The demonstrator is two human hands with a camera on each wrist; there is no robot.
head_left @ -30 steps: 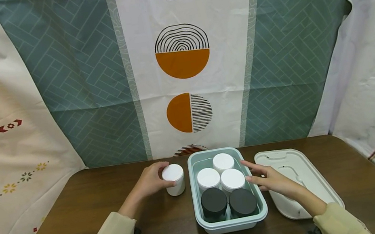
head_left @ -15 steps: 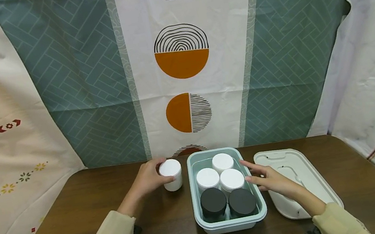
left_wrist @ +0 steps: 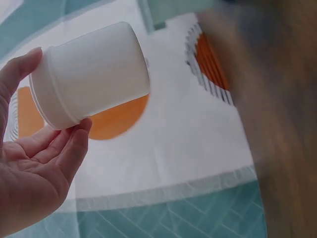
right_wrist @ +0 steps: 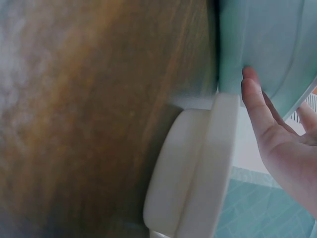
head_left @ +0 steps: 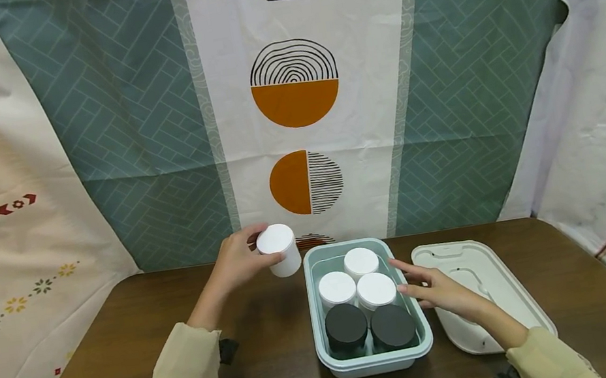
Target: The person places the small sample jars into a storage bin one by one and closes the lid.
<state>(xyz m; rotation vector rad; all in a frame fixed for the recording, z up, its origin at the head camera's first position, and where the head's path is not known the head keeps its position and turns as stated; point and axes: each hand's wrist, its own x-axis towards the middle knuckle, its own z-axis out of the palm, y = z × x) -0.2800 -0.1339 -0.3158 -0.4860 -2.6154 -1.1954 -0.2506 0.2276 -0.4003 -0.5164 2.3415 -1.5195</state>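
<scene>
Head view: bin [head_left: 319, 318], three white jars [head_left: 337, 288], two black [head_left: 346, 327].

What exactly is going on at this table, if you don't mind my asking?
A person is handling jars at a bin. The left hand holds a white jar in the air, tilted, just left of the bin. The right hand rests open against the bin's right rim. Three white-lidded and two black-lidded jars stand inside. The bin's lid lies on the table to the right.
</scene>
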